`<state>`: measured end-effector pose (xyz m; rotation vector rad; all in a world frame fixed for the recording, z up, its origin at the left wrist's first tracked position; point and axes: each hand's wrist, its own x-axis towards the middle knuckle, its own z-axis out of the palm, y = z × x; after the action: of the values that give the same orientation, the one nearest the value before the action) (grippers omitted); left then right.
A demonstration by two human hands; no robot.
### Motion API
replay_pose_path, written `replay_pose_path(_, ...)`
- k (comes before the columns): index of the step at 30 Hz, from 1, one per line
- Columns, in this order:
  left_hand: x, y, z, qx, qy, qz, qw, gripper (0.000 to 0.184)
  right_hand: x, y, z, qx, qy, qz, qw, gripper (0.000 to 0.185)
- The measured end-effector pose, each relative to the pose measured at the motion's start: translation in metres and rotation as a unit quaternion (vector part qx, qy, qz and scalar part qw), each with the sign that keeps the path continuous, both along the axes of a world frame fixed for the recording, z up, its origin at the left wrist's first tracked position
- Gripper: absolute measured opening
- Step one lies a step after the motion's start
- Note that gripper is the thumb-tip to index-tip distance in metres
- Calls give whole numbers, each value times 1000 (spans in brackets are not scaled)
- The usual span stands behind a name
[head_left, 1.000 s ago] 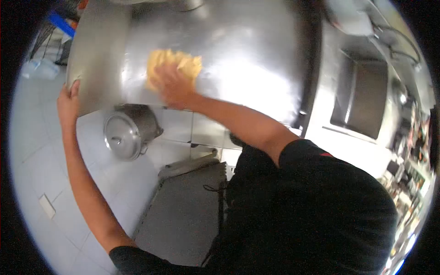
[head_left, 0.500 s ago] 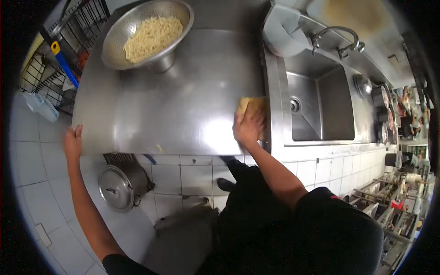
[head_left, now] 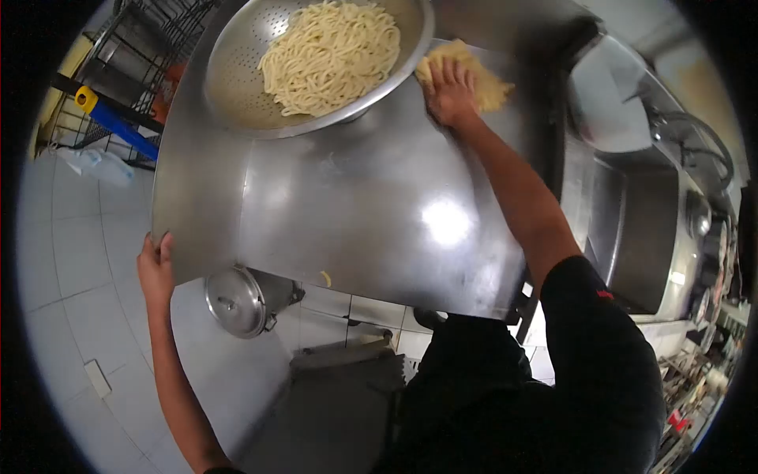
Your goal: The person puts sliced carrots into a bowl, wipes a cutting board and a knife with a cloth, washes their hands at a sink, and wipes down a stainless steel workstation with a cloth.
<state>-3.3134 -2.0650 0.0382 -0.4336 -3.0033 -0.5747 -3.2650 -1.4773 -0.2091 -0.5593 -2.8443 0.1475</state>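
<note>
My right hand (head_left: 452, 91) lies with fingers spread on a yellow cloth (head_left: 491, 83), pressed on the steel table (head_left: 355, 201) toward its far side. To the left of that hand a perforated steel colander (head_left: 237, 71) holds pale noodles (head_left: 332, 57). My left hand (head_left: 156, 265) grips the table's left front corner, its fingers partly hidden by the edge. A small yellow scrap (head_left: 325, 278) lies near the front edge.
A sink (head_left: 639, 237) with a faucet (head_left: 695, 142) and a whitish plastic container (head_left: 608, 95) stand on the right. A lidded pot (head_left: 237, 302) is on the floor below the table. A wire rack (head_left: 118, 79) with a blue-and-yellow handle (head_left: 118, 122) is at upper left.
My right hand has moved with the cloth from the table's right front part to the far side, beside the colander. The view has shifted. My left hand stays at the corner.
</note>
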Motion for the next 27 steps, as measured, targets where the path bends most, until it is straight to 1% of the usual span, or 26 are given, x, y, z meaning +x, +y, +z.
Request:
replay_pose_path(1,3,3,3,-21,-12,14,1000,37,-20,-8,10,-13,-20,46,999,63)
replay_pose_path(3,4,14,12,-63,-35,37,997,37,-48,-20,24,33,-96,69,992,63)
replay_pose_path(4,3,11,13,-60,-29,35,997,38,-56,-25,26,59,-133,80,986,62)
replay_pose_path(5,4,10,11,-55,-26,31,998,38,-53,-30,27,54,-134,98,985,61)
replay_pose_path(7,4,15,9,-43,-21,28,998,38,-36,-34,36,53,-133,130,981,60)
replay_pose_path(8,5,19,11,-42,-20,30,998,38,-18,-41,22,38,-57,141,988,59)
replay_pose_path(10,9,20,15,-63,-19,44,997,38,32,-76,19,-28,-14,124,992,60)
replay_pose_path(11,7,20,15,-83,-16,53,995,38,58,-94,20,-30,19,134,990,62)
replay_pose_path(12,6,18,14,-102,-14,64,993,37,81,-113,21,-27,16,135,990,63)
replay_pose_path(14,5,12,12,-87,-20,54,994,37,114,-153,45,-59,-50,147,986,66)
replay_pose_path(15,2,10,10,-80,-22,48,995,37,126,-173,35,-77,-27,161,984,70)
replay_pose_path(16,2,9,8,-78,1,37,996,37,128,-189,37,-80,-39,174,981,71)
replay_pose_path(18,2,9,4,-80,43,18,996,38,114,-219,41,-83,-51,197,976,72)
replay_pose_path(20,2,15,9,-88,7,44,995,39,74,-243,41,-84,-56,214,972,71)
replay_pose_path(21,2,16,11,-93,-15,57,994,40,54,-259,34,-89,-25,226,970,69)
replay_pose_path(23,0,9,7,-101,-3,63,993,41,16,-296,23,-114,27,245,962,65)
replay_pose_path(25,-2,9,10,-124,-21,51,991,44,3,-332,16,-135,46,279,950,61)
replay_pose_path(27,0,6,8,-106,-9,51,993,42,0,-362,16,-127,63,329,934,56)
